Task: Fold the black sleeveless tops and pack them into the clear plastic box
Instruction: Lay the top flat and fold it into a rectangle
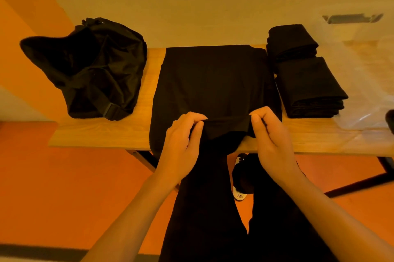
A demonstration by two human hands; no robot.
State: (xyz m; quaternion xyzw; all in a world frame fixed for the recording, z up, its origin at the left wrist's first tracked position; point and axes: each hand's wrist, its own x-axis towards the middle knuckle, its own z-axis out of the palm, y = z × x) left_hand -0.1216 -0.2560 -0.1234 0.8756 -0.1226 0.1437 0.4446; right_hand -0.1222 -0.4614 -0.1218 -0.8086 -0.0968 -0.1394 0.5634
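Where the table (96, 134) starts at the left, a black bag (100, 65) lies slumped with its strap buckle toward the near edge, apart from the top.

Centre: one black top (213, 78) is spread flat on the table. Its far edge is close to the wall and its near part hangs over the near table edge.

Left hand (181, 144): thumb and fingers curled, pinching the left end of a raised fold at the near end of the top.

Right hand (273, 140): same pinch on the right end of that fold (the strip of cloth between the two hands is pulled straight, lifted off the layer below).

Right of the top are two piles of folded black tops, the far stack (291, 42) and the near stack (309, 87). They touch each other, and the near one lies just beside the spread top.

Far right: clear box (366, 99), hazy, with a grey handle at its far rim. Cannot tell whether the stacks sit inside it or beside it.
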